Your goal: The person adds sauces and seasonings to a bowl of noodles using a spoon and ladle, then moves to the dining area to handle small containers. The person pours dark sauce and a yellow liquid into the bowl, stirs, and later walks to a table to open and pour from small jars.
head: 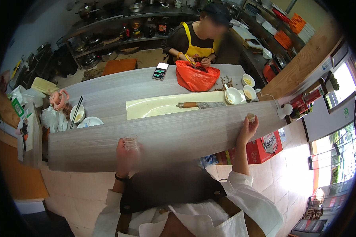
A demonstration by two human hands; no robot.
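My left hand (127,155) is closed around a small clear glass jar (131,142), above the near counter ledge (178,133). Farther right, my right hand (249,128) grips a smaller clear glass vessel (250,117) near the ledge's right part. Past the ledge, a cleaver (201,105) with a wooden handle lies on a pale yellow cutting board (154,107). A white bowl with a white spoon (233,96) sits at the board's right end. What the two glass vessels contain is not clear.
Across the counter, a co-worker in a yellow apron (195,47) holds yellow-handled scissors over a red plastic bag (195,77). A phone (160,71) lies beside it. Small bowls (249,92) stand right; a bowl with chopsticks (77,113) and a pink-lidded jar (59,100) stand left.
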